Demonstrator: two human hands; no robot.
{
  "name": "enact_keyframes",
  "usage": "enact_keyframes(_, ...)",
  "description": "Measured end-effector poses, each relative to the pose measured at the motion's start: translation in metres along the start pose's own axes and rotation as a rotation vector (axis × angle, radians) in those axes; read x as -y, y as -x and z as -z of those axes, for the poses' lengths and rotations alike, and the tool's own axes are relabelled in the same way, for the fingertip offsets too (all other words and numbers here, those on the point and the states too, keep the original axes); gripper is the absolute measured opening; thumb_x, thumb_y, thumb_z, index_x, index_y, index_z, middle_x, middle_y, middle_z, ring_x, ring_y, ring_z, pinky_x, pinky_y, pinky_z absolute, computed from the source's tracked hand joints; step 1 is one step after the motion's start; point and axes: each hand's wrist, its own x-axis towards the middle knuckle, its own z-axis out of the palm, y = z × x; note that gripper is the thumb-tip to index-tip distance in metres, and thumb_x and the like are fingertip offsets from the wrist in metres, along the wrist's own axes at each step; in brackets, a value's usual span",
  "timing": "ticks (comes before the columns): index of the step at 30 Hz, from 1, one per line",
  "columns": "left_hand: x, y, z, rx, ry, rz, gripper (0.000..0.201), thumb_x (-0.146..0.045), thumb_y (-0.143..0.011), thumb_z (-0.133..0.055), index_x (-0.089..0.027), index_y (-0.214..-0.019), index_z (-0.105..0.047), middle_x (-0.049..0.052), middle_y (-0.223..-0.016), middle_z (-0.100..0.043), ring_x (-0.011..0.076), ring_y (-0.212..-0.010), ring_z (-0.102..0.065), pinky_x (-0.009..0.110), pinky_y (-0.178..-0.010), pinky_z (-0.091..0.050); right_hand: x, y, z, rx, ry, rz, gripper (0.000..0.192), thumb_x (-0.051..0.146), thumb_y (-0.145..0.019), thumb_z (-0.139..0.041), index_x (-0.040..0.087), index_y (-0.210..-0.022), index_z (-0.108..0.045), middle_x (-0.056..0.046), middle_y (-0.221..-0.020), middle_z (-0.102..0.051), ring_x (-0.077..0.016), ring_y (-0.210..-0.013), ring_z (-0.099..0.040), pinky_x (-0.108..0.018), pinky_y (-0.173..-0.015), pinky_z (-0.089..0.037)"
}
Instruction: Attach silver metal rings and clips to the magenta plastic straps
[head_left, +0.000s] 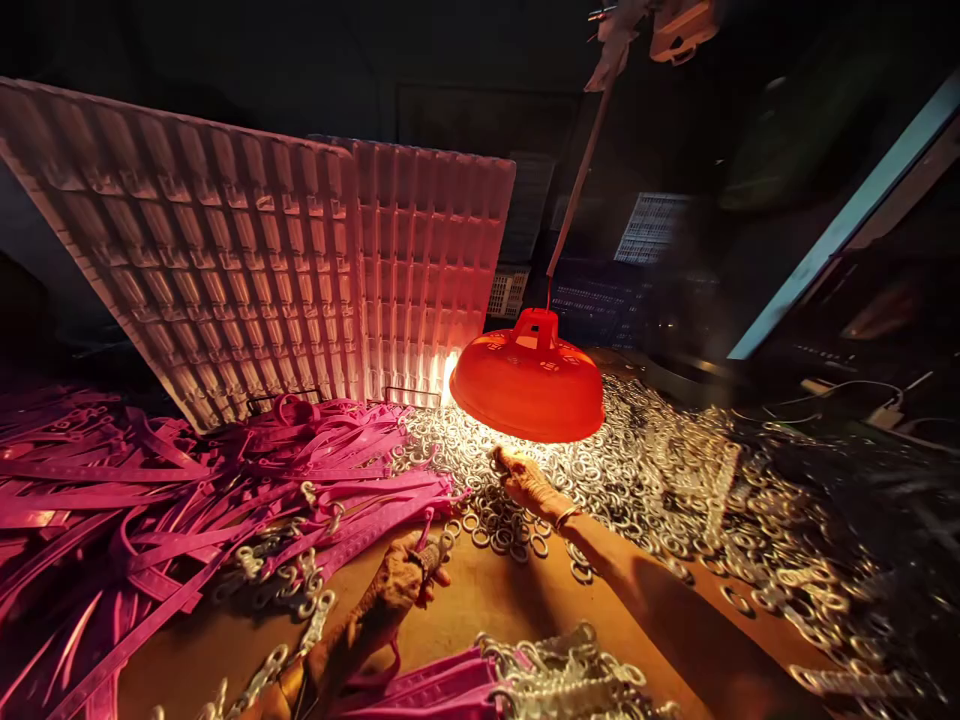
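Observation:
My right hand [525,480] reaches into a wide heap of metal rings [645,460] right under an orange lamp shade [529,380]; its fingers rest on the rings, and I cannot tell if one is pinched. A bangle sits on that wrist. My left hand [401,575] is closed around the end of a pink strap [390,515] near the edge of a big pile of pink straps [150,500]. A few loose rings [510,530] lie between the two hands on the brown tabletop [487,600].
Two white moulded trays [247,250] lean upright behind the straps. Finished pink straps with metal fittings [525,680] lie at the near edge. The lamp hangs from a rod [581,170]. Plastic crates [600,290] and cables sit in the dark background.

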Motion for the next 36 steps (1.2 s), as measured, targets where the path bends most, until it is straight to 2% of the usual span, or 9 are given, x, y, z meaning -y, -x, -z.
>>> enact_keyframes(3, -0.011, 0.017, -0.004, 0.022, -0.012, -0.160, 0.054, -0.061, -0.068, -0.055, -0.010, -0.087, -0.058, 0.004, -0.063, -0.063, 0.0083, -0.047, -0.044, 0.021, -0.045, -0.031, 0.018, 0.032, 0.000, 0.089, -0.067, 0.062, 0.016, 0.027, -0.084, -0.049, 0.016, -0.076, -0.057, 0.003, -0.057, -0.044, -0.0098, -0.051, -0.038, -0.023, -0.049, -0.033)
enact_keyframes(5, -0.017, 0.028, -0.006, 0.041, -0.045, -0.291, 0.047, -0.054, -0.075, -0.053, -0.010, -0.091, -0.059, 0.002, -0.061, -0.061, 0.0079, -0.048, -0.042, 0.020, -0.047, -0.031, 0.036, 0.051, 0.001, 0.175, -0.174, 0.055, 0.026, 0.039, -0.088, -0.045, 0.015, -0.090, -0.055, 0.003, -0.059, -0.045, -0.0098, -0.050, -0.039, -0.022, -0.048, -0.033)
enact_keyframes(9, -0.022, 0.035, -0.007, 0.083, -0.087, -0.315, 0.045, -0.050, -0.078, -0.055, -0.011, -0.100, -0.060, 0.001, -0.061, -0.060, 0.0072, -0.046, -0.039, 0.020, -0.044, -0.030, 0.073, 0.074, 0.006, 0.409, -0.499, -0.129, 0.048, 0.056, -0.094, -0.021, 0.016, -0.099, -0.047, 0.004, -0.057, -0.046, -0.0089, -0.045, -0.039, -0.020, -0.042, -0.033)
enact_keyframes(15, -0.015, 0.032, 0.001, 0.228, -0.121, -0.261, 0.048, -0.056, -0.078, -0.054, -0.010, -0.088, -0.066, 0.004, -0.064, -0.062, 0.0058, -0.042, -0.037, 0.020, -0.041, -0.027, 0.095, 0.074, 0.011, 0.556, -0.647, -0.171, 0.037, 0.050, -0.082, -0.056, 0.018, -0.095, -0.043, 0.001, -0.064, -0.060, -0.0093, -0.047, -0.050, -0.019, -0.042, -0.040)
enact_keyframes(19, -0.013, 0.029, 0.004, 0.251, -0.098, -0.196, 0.054, -0.059, -0.075, -0.057, -0.009, -0.093, -0.065, 0.006, -0.067, -0.064, 0.0055, -0.043, -0.037, 0.020, -0.040, -0.024, 0.090, 0.075, 0.002, 0.514, -0.918, -0.304, 0.039, 0.050, -0.078, -0.061, 0.018, -0.093, -0.045, -0.001, -0.065, -0.062, -0.0112, -0.047, -0.055, -0.019, -0.040, -0.042)
enact_keyframes(23, -0.009, 0.025, 0.000, 0.177, -0.109, -0.199, 0.054, -0.059, -0.074, -0.057, -0.009, -0.092, -0.066, 0.005, -0.064, -0.063, 0.0050, -0.041, -0.033, 0.020, -0.038, -0.021, 0.088, 0.077, -0.006, 0.429, -1.007, -0.262, 0.037, 0.043, -0.076, -0.068, 0.017, -0.091, -0.048, 0.000, -0.066, -0.061, -0.0091, -0.048, -0.054, -0.018, -0.041, -0.042)
enact_keyframes(28, -0.010, 0.028, -0.007, 0.064, -0.154, -0.239, 0.040, -0.050, -0.073, -0.057, -0.011, -0.072, -0.067, -0.001, -0.048, -0.050, 0.0065, -0.042, -0.032, 0.022, -0.040, -0.020, 0.091, 0.076, -0.015, 0.298, -0.955, -0.227, 0.031, 0.041, -0.078, -0.066, 0.017, -0.086, -0.049, 0.002, -0.067, -0.055, -0.0070, -0.048, -0.047, -0.017, -0.041, -0.039)
enact_keyframes(32, -0.017, 0.034, -0.011, 0.037, -0.143, -0.246, 0.035, -0.047, -0.070, -0.057, -0.014, -0.059, -0.062, -0.003, -0.044, -0.040, 0.0074, -0.042, -0.029, 0.023, -0.041, -0.019, 0.099, 0.076, -0.022, 0.144, -0.872, -0.214, 0.028, 0.043, -0.081, -0.062, 0.018, -0.082, -0.049, 0.002, -0.065, -0.051, -0.0076, -0.050, -0.045, -0.018, -0.042, -0.038)
enact_keyframes(36, -0.018, 0.032, -0.012, 0.005, -0.084, -0.228, 0.034, -0.043, -0.070, -0.056, -0.017, -0.049, -0.053, -0.003, -0.042, -0.036, 0.0075, -0.040, -0.026, 0.024, -0.043, -0.020, 0.106, 0.079, -0.022, 0.238, -0.823, -0.313, 0.031, 0.048, -0.081, -0.056, 0.018, -0.080, -0.050, 0.000, -0.067, -0.053, -0.0100, -0.053, -0.049, -0.020, -0.044, -0.042)
